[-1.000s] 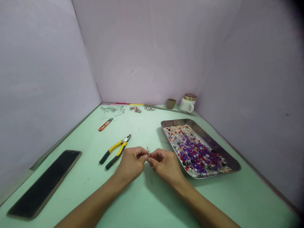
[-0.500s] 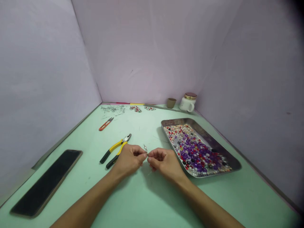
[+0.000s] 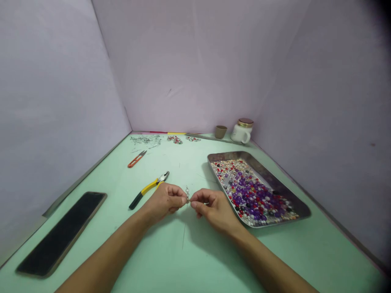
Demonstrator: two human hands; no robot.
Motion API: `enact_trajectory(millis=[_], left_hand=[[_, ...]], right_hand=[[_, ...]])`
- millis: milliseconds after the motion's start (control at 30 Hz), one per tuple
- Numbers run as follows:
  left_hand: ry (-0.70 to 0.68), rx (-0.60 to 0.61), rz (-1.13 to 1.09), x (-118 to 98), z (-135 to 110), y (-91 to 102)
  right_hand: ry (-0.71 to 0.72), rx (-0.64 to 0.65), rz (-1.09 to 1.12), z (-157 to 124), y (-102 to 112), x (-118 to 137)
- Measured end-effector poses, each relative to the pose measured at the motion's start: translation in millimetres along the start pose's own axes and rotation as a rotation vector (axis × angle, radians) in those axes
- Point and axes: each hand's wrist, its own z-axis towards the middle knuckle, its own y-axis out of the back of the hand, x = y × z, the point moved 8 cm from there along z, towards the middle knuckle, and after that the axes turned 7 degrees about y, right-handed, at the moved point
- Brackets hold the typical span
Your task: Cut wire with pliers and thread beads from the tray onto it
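My left hand and my right hand meet over the green table, fingertips pinched together. Between them they hold a tiny metal piece with small beads that sticks up from the fingertips. A thin wire hangs down from it toward the table. Yellow-handled pliers lie just left of my left hand, partly hidden by it. A steel tray full of purple, red and pearl beads sits right of my right hand.
An orange thread snipper lies farther back on the left. A dark phone rests at the left edge. Loose metal pins and bead clusters lie by the back wall, with a small brown cup and a lidded white mug.
Both hands have stayed pinched on the small beaded piece and shifted slightly; the left hand now covers more of the pliers' handles.
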Motion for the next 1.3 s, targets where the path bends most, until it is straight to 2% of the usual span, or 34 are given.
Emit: enact_trajectory(millis=[167,367,533,667,767,867,967,1100,1200,1300], left_hand=[[0.062,0.182,-0.139,8,1,-4.8],[0.093,0.224,-0.054,12,-2,-14.6],[0.1,0.125,0.026,14,0,-12.7],[0.104,0.038,0.175,14,0,-9.9],[0.029,-0.072,0.345,6,-3,-10.1],[-0.095,-0.236,0.496,-4,-10,-11.9],[-0.138,-0.342,0.526,-9,-13,-12.9],[-0.015,-0.308,0.323,-2,-10,-6.4],[-0.003,-0.299,0.265,-3,-9,-1.0],[-0.013,-0.315,0.286,-4,-9,0.4]], right_hand=[[0.002,0.03,0.041,0,-2,1],[-0.13,0.114,0.219,1,-8,-8],[-0.15,0.013,0.165,2,0,-9],[-0.175,-0.038,0.135,1,2,-11],[-0.19,-0.086,0.12,1,3,-14],[-0.19,-0.145,0.123,0,6,-16],[-0.187,-0.173,0.135,0,9,-18],[-0.192,-0.122,0.302,3,7,-19],[-0.216,-0.118,0.414,4,8,-22],[-0.228,-0.144,0.428,4,12,-25]])
